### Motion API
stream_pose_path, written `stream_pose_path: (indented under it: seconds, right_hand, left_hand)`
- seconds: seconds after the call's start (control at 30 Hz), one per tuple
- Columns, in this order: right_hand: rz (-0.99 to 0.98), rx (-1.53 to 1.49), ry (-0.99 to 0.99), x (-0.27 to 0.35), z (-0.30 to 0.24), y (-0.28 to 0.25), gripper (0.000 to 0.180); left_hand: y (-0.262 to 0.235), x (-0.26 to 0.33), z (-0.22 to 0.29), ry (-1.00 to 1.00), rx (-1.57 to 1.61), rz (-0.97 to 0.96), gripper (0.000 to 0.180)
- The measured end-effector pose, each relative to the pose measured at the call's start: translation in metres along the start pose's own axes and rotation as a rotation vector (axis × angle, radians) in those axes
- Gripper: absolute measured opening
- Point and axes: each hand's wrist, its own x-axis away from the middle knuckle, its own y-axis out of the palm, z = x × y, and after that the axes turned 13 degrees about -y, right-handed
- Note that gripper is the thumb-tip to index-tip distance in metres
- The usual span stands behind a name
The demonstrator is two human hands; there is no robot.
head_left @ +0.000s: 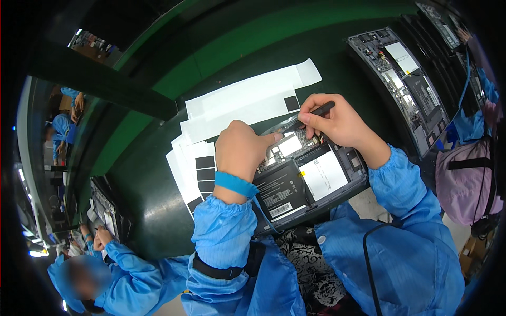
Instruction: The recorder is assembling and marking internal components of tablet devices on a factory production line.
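An opened laptop base [342, 181] lies in front of me, showing its circuit board [287, 150], a black battery [279, 192] and a white rectangular part [323, 175]. In my right hand [337, 122] is a pair of black tweezers [322, 109], pinched between thumb and fingers. They slant down to the board's far edge, where the tip is hard to make out. My left hand [240, 149] bends over the base's far left corner. Its thumb reaches right onto the board edge, close to the tweezers; the other fingers are curled out of sight. A blue strap [234, 185] circles that wrist.
White sheets [242, 102] with black squares [205, 175] lie behind and left of the laptop base on the dark green table [153, 210]. Another opened laptop base [400, 84] stands at right, with more beyond. At lower left, a blue-sleeved co-worker's hands [101, 238] are near another device.
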Motion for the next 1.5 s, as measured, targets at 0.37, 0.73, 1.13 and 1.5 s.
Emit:
stream_pose_path:
  seconds: [0.37,0.73,1.13,1.5]
  right_hand:
    - [0.276,-0.21,-0.044,0.002,0.002,-0.003,0.016]
    - [0.365,-0.268,-0.176,-0.001,0.016,-0.013,0.018]
    - [0.484,0.185,-0.17,0.122,-0.027,0.013,0.033]
    - [0.561,0.399,-0.089,0.127,-0.003,0.032,0.032]
  left_hand:
    - [-0.002,-0.033,0.0,0.061,-0.016,-0.2,0.052]
    - [0.003,-0.015,-0.001,0.082,-0.059,-0.021,0.059]
    - [0.016,0.148,-0.15,0.08,0.95,0.055,0.037]
    - [0.084,0.133,-0.139,0.235,1.171,-0.17,0.075]
